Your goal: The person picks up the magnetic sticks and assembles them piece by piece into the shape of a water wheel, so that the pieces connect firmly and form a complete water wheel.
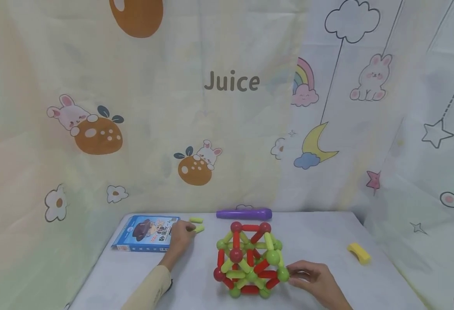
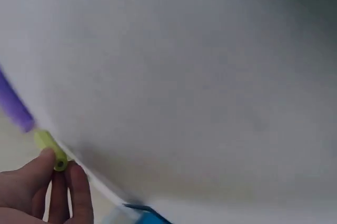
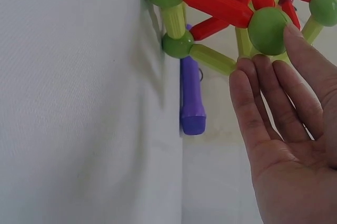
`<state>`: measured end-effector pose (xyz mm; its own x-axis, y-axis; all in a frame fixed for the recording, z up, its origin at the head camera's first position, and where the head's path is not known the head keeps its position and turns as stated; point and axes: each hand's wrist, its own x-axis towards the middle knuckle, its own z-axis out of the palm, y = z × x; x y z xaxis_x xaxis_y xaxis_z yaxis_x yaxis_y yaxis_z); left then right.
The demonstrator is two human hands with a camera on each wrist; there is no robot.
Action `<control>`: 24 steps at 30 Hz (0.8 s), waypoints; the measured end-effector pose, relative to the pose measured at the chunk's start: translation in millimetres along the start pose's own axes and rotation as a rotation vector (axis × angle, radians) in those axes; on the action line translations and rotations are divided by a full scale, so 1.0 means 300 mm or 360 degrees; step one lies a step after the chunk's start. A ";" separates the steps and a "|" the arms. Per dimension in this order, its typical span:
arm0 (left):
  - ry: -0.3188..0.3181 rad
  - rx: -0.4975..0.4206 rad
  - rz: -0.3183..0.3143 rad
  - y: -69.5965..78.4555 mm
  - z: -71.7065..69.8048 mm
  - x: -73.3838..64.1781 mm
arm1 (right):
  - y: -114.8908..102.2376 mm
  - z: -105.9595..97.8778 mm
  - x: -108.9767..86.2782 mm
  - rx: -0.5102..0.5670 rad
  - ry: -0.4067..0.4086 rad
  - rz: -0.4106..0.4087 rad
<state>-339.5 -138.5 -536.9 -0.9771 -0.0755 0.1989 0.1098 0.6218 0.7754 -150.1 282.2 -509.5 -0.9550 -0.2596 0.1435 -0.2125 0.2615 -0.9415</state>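
A frame of magnetic balls and sticks point(image 1: 250, 258), red and yellow-green, stands on the table. My right hand point(image 1: 315, 280) is at its right side, thumb and fingertips lightly holding a green corner ball point(image 3: 268, 30). In the right wrist view the thumb touches that ball and the fingers reach beneath it. Beside the blue box, my left hand point(image 1: 182, 234) pinches a yellow-green magnetic stick point(image 2: 51, 150) between thumb and fingers. Another yellow-green stick point(image 1: 196, 220) lies just behind it.
The blue illustrated box point(image 1: 145, 230) lies at the back left, partly behind the left hand. A purple flashlight-shaped object point(image 1: 244, 214) lies along the back edge. On the right side of the white table point(image 1: 312, 237) sits a yellow curved block point(image 1: 359, 253). Printed curtains hang behind.
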 end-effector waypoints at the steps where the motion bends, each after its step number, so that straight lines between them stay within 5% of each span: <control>1: 0.0002 -0.0046 -0.0006 0.007 -0.013 -0.018 | -0.001 0.002 0.001 -0.0006 0.0000 -0.0020; 4: 0.0007 -0.0227 0.0020 0.053 -0.060 -0.089 | -0.004 0.004 0.000 -0.0025 0.0008 -0.0075; 8: -0.0040 -0.0519 0.0173 0.181 -0.141 -0.197 | -0.004 0.000 -0.011 -0.0050 0.0035 -0.0114; 14: -0.0286 -0.0819 0.0493 0.403 -0.224 -0.348 | -0.004 -0.003 -0.013 -0.0059 0.0074 -0.0196; 19: -0.0497 -0.0752 0.0660 0.504 -0.204 -0.432 | -0.002 0.003 -0.010 -0.0030 0.0079 -0.0235; 24: -0.0480 -0.0542 0.0771 0.538 -0.150 -0.463 | -0.002 0.001 -0.010 -0.0002 0.0078 -0.0262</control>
<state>-177.8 -62.8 -412.5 -0.8054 0.4030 0.4346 0.5527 0.2459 0.7963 -147.1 282.5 -509.5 -0.9162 -0.2532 0.3107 -0.3673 0.2202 -0.9037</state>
